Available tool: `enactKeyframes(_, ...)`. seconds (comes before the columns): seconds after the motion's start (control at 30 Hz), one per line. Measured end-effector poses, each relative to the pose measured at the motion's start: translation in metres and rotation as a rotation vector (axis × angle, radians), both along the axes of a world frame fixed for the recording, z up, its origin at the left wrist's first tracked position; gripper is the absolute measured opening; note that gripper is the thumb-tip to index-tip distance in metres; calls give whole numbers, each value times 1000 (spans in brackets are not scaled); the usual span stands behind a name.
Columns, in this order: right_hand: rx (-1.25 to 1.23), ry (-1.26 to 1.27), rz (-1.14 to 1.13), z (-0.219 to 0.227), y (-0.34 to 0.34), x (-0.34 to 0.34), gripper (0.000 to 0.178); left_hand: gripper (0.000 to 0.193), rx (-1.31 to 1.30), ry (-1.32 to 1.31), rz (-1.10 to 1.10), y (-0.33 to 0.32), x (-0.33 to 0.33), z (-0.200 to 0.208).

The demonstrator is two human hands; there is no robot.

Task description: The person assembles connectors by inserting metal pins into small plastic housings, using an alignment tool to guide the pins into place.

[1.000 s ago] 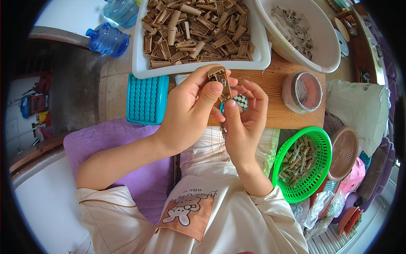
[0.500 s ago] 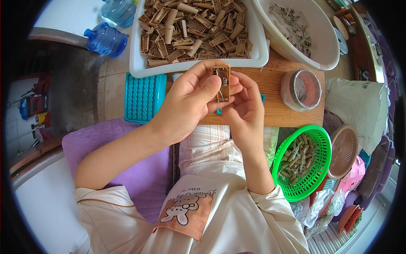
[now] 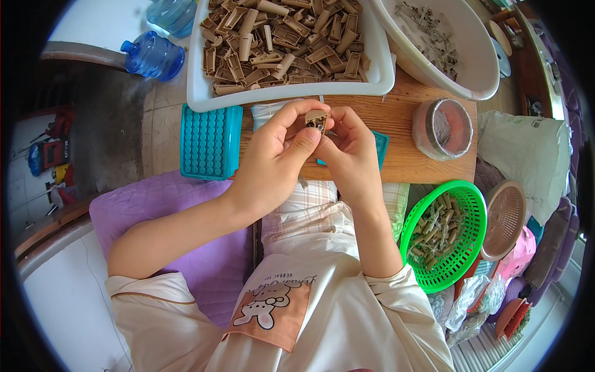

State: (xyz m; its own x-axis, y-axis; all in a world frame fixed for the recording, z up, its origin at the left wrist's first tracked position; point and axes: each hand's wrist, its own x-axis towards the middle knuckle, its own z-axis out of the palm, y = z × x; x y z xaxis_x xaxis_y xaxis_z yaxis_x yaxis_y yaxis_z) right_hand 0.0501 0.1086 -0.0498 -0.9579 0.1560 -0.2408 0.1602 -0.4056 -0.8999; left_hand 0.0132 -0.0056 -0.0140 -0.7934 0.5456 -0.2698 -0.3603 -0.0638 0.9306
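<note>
Above the table's near edge, both my hands close on one small brown plastic casing (image 3: pixel 317 116). It is tilted so its rounded end faces up, with a dark opening below that shows small metal bits. My left hand (image 3: pixel 277 152) grips it from the left, thumb against its lower side. On the other side, the fingertips and thumb of my right hand (image 3: pixel 351 152) pinch it. Most of the casing is hidden by my fingers. Behind my right hand, part of a teal tray (image 3: pixel 382 147) lies on the wooden table (image 3: pixel 396 121).
Beyond my hands stands a white bin (image 3: pixel 285 95) heaped with brown casings. A white basin (image 3: pixel 480 87) of small metal parts is at the far right, near a round tub (image 3: pixel 424 133). A teal dimpled tray (image 3: pixel 211 142) lies left; a green basket (image 3: pixel 478 232) holds assembled-looking pieces.
The casing has turned from showing its long open side, with a spring inside, to showing its rounded end. My hands have drawn closer together around it.
</note>
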Motion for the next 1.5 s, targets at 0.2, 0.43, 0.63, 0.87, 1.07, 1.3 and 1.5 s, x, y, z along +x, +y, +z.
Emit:
enactKeyframes(0.2,-191,59,171,-18,16,5,28,26,-12,-175,-26,-5,-1,-1)
enactKeyframes(0.43,954,-37,53,-74,88,23,20,29,-121,-304,-165,-5,-5,-1)
enactKeyframes(0.63,1348,131,152,-101,75,32,23,31,-110,-334,-311,-5,-5,-1)
enactKeyframes(0.87,1254,120,105,-87,68,31,22,32,-148,-329,-311,-7,-3,-3)
enactKeyframes(1.07,856,483,-376,-22,20,44,18,29,-123,-247,-340,-7,2,-8)
enactKeyframes(1.3,980,661,-89,-16,21,38,23,25,-125,-312,-254,-7,2,-8)
enactKeyframes(1.5,938,115,-86,-58,60,57,31,27,-148,-323,-275,-10,6,-7)
